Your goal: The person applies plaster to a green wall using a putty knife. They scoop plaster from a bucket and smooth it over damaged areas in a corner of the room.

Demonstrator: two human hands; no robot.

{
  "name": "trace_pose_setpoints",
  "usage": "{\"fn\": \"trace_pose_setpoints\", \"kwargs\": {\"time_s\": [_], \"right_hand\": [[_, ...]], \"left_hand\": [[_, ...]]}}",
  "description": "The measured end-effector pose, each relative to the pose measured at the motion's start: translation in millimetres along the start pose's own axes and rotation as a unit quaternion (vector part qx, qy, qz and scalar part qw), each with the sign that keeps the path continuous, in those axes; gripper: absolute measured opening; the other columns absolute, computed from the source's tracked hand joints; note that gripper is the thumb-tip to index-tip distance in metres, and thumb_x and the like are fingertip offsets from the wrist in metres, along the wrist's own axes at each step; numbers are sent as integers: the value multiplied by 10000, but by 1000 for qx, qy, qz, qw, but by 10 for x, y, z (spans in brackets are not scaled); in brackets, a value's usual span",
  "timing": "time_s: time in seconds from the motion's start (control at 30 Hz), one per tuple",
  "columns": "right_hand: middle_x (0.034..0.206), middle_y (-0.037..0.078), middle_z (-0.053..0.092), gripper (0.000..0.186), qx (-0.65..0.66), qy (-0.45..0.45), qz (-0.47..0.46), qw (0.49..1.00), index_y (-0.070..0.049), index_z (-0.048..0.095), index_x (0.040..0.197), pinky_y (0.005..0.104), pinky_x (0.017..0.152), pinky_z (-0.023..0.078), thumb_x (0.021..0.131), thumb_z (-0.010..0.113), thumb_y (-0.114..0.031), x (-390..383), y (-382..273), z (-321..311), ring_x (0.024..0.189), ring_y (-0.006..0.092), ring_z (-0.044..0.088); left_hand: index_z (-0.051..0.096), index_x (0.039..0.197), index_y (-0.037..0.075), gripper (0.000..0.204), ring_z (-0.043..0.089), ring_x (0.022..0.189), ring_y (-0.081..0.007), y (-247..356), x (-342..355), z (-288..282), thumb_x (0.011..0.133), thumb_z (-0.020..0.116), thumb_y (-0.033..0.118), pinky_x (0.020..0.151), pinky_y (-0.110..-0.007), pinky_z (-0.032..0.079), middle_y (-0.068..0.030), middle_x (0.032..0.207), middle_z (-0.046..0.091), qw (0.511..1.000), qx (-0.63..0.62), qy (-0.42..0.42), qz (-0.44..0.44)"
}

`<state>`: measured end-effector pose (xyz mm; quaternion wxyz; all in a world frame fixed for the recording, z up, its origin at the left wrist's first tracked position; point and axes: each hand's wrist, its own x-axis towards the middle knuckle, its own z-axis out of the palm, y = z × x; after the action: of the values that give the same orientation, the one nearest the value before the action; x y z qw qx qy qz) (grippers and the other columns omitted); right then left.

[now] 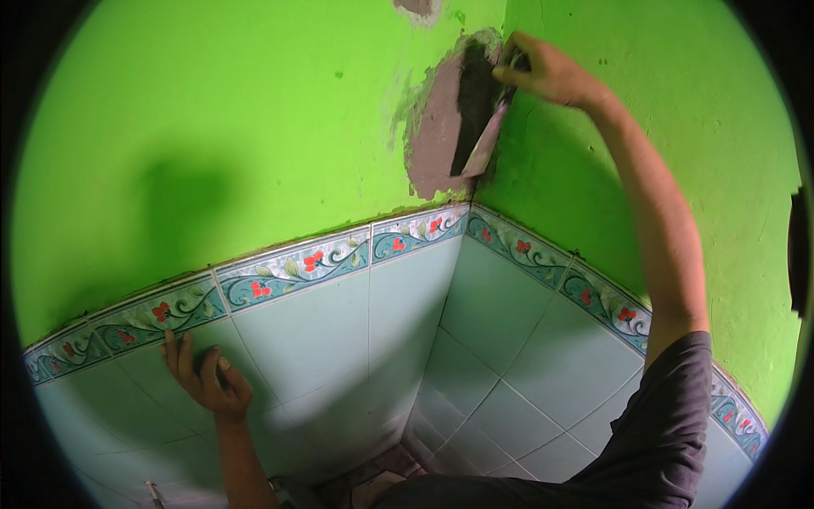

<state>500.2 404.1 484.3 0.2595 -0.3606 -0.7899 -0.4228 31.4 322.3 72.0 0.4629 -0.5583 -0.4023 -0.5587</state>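
Note:
High in the wall corner, my right hand point(547, 72) is closed round the dark handle of a putty knife point(485, 146). Its blade points down and widens toward its lower edge, over a patch of brown-grey mortar point(434, 140) on the green wall. I cannot tell whether the blade touches the mortar. A dark shadow falls across the patch beside the tool. Lower left, my left hand point(206, 377) is raised before the pale tiles point(315, 335). Its fingers are apart and loosely bent, with nothing seen in them.
Two green walls point(254, 110) meet at the corner behind the putty knife. Below them runs a flowered border point(297, 267) of tiles. A smaller bare patch point(419, 10) is at the top edge. A dark object point(799, 254) shows at the far right.

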Motion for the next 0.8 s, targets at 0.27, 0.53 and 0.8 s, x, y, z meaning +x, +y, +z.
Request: {"fn": "trace_pose_setpoints", "kwargs": {"time_s": [0.27, 0.53, 0.8], "right_hand": [[874, 109, 618, 391, 54, 78, 72, 993, -14, 564, 1065, 354, 689, 466, 953, 705, -361, 20, 101, 60, 766, 174, 550], [926, 120, 602, 409, 33, 67, 145, 987, 3, 542, 1076, 380, 721, 495, 942, 711, -345, 184, 53, -486, 824, 207, 559], [1021, 201, 678, 497, 35, -41, 91, 994, 11, 580, 1132, 419, 860, 525, 944, 695, -435, 45, -193, -42, 956, 303, 660]], "left_hand": [[603, 995, 16, 170, 429, 1376, -510, -8, -29, -3, 986, 474, 126, 1151, -682, 291, -228, 1341, 541, 1000, 4, -6, -4], [606, 994, 7, 182, 427, 1380, -507, -14, -13, -27, 990, 472, 130, 1152, -684, 288, -231, 1350, 536, 1000, 6, -7, -1], [596, 1016, 16, 161, 419, 1382, -508, -36, -33, -29, 991, 474, 118, 1148, -678, 289, -228, 1365, 531, 1000, 3, -7, -3]]}}
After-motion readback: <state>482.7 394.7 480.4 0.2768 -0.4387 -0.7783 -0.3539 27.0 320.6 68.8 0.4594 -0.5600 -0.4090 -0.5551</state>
